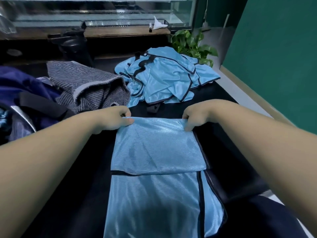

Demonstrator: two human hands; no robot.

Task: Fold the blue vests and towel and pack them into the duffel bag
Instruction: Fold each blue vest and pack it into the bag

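Head view, looking forward and down over a black table (pixel 82 186). Largest item: a blue vest (pixel 154 177) laid lengthwise from 6 o'clock toward the centre, its far portion doubled back so that a folded flap lies on the lower layer; dark trim runs along its right edge. At 9 o'clock, a dark blue duffel bag (pixel 25 93) with a black strap sits at the table's left edge. At 12 o'clock to 1 o'clock, a heap of unfolded blue vests (pixel 164 78) lies crumpled, well apart from the flat vest. Between bag and heap, at 11 o'clock, a grey striped towel (pixel 89 86) is bunched, touching the bag. Behind the heap, at 1 o'clock, stands a green leafy plant (pixel 192 43). Left hand (pixel 115 119) pinches the far left corner of the fold, thumb on top, fingers curled beneath. Right hand (pixel 195 117) grips the far right corner, fingers curled on the cloth.
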